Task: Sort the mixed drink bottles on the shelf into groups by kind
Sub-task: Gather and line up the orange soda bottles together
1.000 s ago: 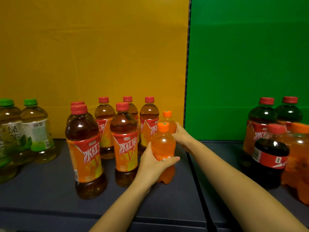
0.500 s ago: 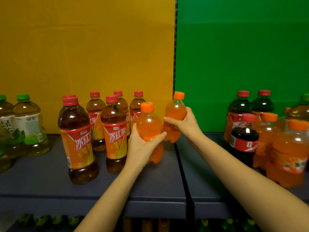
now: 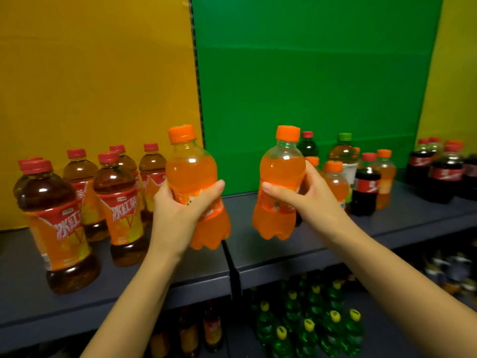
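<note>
The left hand (image 3: 178,205) is wrapped tight around one orange soda bottle (image 3: 192,174), held up off the shelf (image 3: 304,244). At its 3 o'clock, the right hand (image 3: 307,195) squeezes a second orange soda bottle (image 3: 280,177), also in the air and tipped a little. Their labels are hidden by fingers. At 9 o'clock stand the iced tea bottles (image 3: 121,202), with red labels showing the white words 冰红茶.

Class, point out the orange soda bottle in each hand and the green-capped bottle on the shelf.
Left-hand orange soda bottle (image 3: 191,166), head view, upper body.
Right-hand orange soda bottle (image 3: 282,166), head view, upper body.
Green-capped bottle (image 3: 345,137), head view, cap.
</note>
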Demonstrator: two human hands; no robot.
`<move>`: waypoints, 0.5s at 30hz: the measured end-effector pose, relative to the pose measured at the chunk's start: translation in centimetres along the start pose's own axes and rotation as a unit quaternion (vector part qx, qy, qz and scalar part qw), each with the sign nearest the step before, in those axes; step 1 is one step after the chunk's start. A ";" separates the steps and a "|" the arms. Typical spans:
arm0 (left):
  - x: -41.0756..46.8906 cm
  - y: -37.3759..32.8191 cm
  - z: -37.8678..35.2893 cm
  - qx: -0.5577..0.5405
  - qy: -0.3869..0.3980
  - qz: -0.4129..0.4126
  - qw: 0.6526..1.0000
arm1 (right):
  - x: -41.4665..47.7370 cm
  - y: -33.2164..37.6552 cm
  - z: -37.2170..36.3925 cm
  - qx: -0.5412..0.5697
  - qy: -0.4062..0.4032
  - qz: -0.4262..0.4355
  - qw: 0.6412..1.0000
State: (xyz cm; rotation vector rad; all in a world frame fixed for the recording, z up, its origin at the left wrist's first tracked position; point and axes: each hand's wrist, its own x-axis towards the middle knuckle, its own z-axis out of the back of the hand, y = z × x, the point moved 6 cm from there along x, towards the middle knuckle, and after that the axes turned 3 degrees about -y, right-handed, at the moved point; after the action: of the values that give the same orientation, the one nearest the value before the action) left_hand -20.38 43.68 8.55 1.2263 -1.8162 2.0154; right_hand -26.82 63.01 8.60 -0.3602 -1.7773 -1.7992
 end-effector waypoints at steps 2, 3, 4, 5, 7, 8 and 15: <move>-0.9 0.0 -1.5 -0.015 0.018 0.005 1.000 | -1.1 -0.1 2.0 -0.018 -0.014 -0.001 1.000; -1.3 0.0 -2.3 -0.020 0.022 0.008 1.000 | -1.5 -0.1 3.0 -0.024 -0.022 -0.001 0.999; -1.7 0.2 -3.2 -0.023 0.024 0.012 0.999 | -1.9 -0.2 4.0 -0.027 -0.030 -0.002 0.999; -2.0 0.3 -4.0 -0.024 0.027 0.016 0.999 | -2.2 -0.3 5.0 -0.029 -0.038 -0.006 0.999; -2.8 0.8 -5.9 -0.024 0.036 0.021 0.999 | -2.6 -0.7 7.0 -0.034 -0.055 -0.013 0.998; -3.1 1.1 -6.9 -0.021 0.041 0.024 0.999 | -2.7 -0.9 8.0 -0.036 -0.063 -0.017 0.997; -4.4 3.3 -13.5 0.017 0.024 0.034 0.999 | -1.6 -3.4 15.7 -0.050 -0.066 -0.022 0.996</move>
State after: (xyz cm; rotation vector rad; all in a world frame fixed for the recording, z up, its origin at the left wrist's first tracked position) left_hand -25.69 56.51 4.20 1.1289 -1.8329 2.1009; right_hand -30.67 78.47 6.05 -0.4944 -1.8008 -1.9395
